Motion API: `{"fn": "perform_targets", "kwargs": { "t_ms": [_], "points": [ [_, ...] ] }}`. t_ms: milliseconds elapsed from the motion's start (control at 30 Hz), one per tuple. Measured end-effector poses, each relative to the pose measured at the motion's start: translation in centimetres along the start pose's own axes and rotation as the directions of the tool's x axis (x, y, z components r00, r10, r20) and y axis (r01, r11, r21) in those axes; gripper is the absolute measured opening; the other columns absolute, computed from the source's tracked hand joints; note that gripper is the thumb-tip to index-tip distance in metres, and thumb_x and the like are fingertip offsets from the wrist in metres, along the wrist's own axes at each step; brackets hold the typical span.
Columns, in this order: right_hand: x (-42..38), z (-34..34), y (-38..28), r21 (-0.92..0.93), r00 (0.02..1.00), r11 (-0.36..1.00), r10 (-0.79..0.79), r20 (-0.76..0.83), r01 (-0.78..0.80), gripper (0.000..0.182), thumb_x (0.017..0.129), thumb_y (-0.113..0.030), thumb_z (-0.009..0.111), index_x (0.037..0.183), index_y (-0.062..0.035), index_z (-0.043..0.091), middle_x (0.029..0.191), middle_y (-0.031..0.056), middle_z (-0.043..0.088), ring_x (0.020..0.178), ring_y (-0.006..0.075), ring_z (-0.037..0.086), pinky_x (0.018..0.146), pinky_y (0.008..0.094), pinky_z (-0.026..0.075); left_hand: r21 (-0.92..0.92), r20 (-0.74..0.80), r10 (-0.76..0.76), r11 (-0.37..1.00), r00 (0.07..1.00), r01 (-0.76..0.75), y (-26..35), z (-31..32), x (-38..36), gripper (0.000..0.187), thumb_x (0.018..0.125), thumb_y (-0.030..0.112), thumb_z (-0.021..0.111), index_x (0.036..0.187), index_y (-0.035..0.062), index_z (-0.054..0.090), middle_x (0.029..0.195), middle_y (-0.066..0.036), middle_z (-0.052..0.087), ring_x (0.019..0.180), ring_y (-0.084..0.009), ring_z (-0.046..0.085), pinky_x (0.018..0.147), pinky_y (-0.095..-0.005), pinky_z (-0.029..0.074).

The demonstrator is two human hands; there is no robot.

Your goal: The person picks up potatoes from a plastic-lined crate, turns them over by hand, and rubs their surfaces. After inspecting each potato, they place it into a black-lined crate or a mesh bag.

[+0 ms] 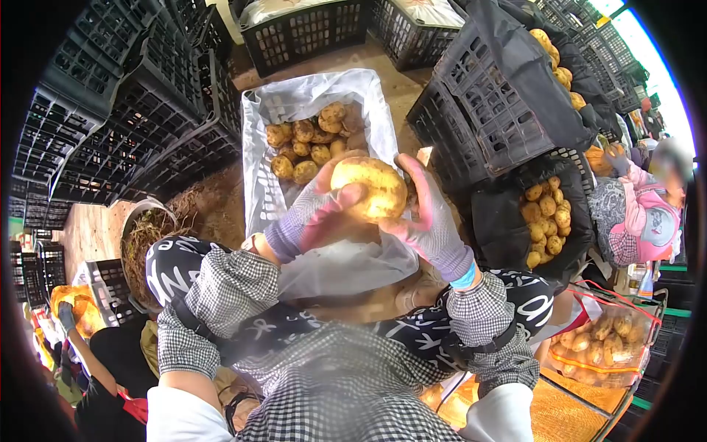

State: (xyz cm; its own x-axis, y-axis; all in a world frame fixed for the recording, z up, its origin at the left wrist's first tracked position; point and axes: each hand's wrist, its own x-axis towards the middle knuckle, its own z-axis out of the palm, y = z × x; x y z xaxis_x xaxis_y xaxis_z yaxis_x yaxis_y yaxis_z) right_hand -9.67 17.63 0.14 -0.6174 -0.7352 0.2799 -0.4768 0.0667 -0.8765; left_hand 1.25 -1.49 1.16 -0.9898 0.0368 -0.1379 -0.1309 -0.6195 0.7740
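A large yellow potato (374, 184) is held up over the crate by my left hand (313, 214). Its gloved thumb lies across the near side of the potato, with the other fingers mostly hidden behind. My right hand (436, 217), also gloved, is cupped at the potato's right side, fingers apart and thumb tip at its lower edge. Below both hands stands a crate lined with clear plastic (254, 177). Several smaller, soil-marked potatoes (302, 132) lie in its far part.
Black crates (140, 110) are stacked at left, with a bucket of dry plant scraps (147, 221) nearby. On the right are tilted crates (486, 96) and a black-lined crate of potatoes (545, 217). A person in pink (641, 214) sits beyond; another person's arm (88, 353) shows lower left.
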Motion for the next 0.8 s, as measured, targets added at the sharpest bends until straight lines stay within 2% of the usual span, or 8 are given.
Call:
{"fn": "perform_targets", "kwargs": {
  "t_ms": [100,133,200,300,467,567,667,800],
  "points": [
    [-0.8,0.5,0.6,0.272,0.980,0.942,0.180,0.083,-0.196,0.081,0.089,-0.040,0.074,0.145,0.0079,0.039,0.145,0.0168,0.045,0.132,0.0224,0.045,0.112,0.0346,0.034,0.063,0.050,0.077,0.995,0.996,-0.080,-0.9,-1.2,0.0,0.090,0.083,0.042,0.079,0.150,0.0074,0.029,0.139,-0.010,0.048,0.126,-0.0239,0.052,0.105,-0.0420,0.048],
    [-1.1,0.3,0.9,0.133,0.996,0.988,0.077,0.036,-0.081,0.067,0.096,-0.035,0.066,0.142,0.0072,0.044,0.136,0.0155,0.053,0.127,0.0201,0.051,0.109,0.0325,0.037,0.047,0.041,0.057,0.997,0.998,-0.059,-1.0,-1.2,0.0,0.090,0.083,0.038,0.080,0.150,0.0087,0.028,0.138,-0.011,0.048,0.126,-0.0253,0.052,0.105,-0.0444,0.048],
    [-1.4,0.4,1.1,0.341,0.939,0.882,0.345,0.000,-0.324,0.059,0.098,-0.031,0.063,0.140,0.0064,0.047,0.127,0.0138,0.059,0.121,0.0182,0.055,0.105,0.0310,0.041,-0.105,0.040,-0.020,0.994,0.999,0.025,-0.8,-0.5,0.0,0.094,0.080,0.034,0.084,0.150,0.0100,0.027,0.138,-0.013,0.047,0.127,-0.0260,0.051,0.106,-0.0444,0.048],
    [-1.2,1.6,1.7,0.456,0.957,0.882,0.226,-0.181,-0.122,0.047,0.101,-0.023,0.056,0.140,0.0027,0.050,0.115,0.0095,0.067,0.097,0.0100,0.060,0.088,0.0243,0.047,-0.171,0.025,-0.038,0.984,0.999,0.042,-0.6,0.4,-0.3,0.100,0.075,0.025,0.089,0.151,0.0078,0.026,0.137,-0.012,0.050,0.125,-0.0253,0.053,0.105,-0.0412,0.048],
    [-0.7,0.8,1.6,0.115,0.948,0.981,0.184,-0.260,-0.159,0.054,0.103,-0.017,0.051,0.153,-0.0062,0.033,0.108,0.0052,0.067,0.058,0.0030,0.046,0.050,0.0193,0.039,0.451,-0.117,0.188,0.885,0.975,-0.116,-1.8,-1.5,1.0,0.100,0.065,0.004,0.090,0.148,0.0037,0.033,0.132,-0.010,0.055,0.119,-0.0203,0.056,0.102,-0.0352,0.049],
    [-0.3,1.1,-1.6,0.140,0.957,0.957,0.270,-0.107,-0.254,0.048,0.100,-0.011,0.055,0.147,-0.0094,0.046,0.082,0.0054,0.069,0.061,0.0100,0.059,0.058,0.0269,0.049,0.559,-0.106,0.225,0.819,0.969,-0.129,-2.3,-1.1,1.1,0.097,0.065,0.000,0.088,0.146,0.0031,0.036,0.130,-0.010,0.056,0.115,-0.0173,0.058,0.098,-0.0325,0.051],
    [-1.0,2.5,-1.3,-0.094,0.994,0.992,0.084,-0.064,-0.090,0.042,0.098,-0.010,0.059,0.139,-0.0110,0.056,0.088,0.0062,0.072,0.057,0.0082,0.057,0.054,0.0256,0.048,0.658,-0.075,0.197,0.746,0.978,-0.100,-2.4,-1.5,1.2,0.094,0.066,0.000,0.087,0.146,0.0030,0.038,0.128,-0.010,0.058,0.111,-0.0162,0.060,0.093,-0.0314,0.053],
    [-0.3,2.7,-1.5,0.044,0.987,0.989,0.142,-0.070,-0.139,0.045,0.096,-0.007,0.062,0.139,-0.0159,0.057,0.099,0.0040,0.075,0.056,0.0071,0.060,0.055,0.0259,0.049,0.750,-0.149,0.165,0.661,0.975,0.003,-1.4,-0.8,1.0,0.090,0.068,0.004,0.088,0.144,0.0022,0.040,0.126,-0.010,0.059,0.108,-0.0163,0.061,0.091,-0.0309,0.054]
  ]
}}
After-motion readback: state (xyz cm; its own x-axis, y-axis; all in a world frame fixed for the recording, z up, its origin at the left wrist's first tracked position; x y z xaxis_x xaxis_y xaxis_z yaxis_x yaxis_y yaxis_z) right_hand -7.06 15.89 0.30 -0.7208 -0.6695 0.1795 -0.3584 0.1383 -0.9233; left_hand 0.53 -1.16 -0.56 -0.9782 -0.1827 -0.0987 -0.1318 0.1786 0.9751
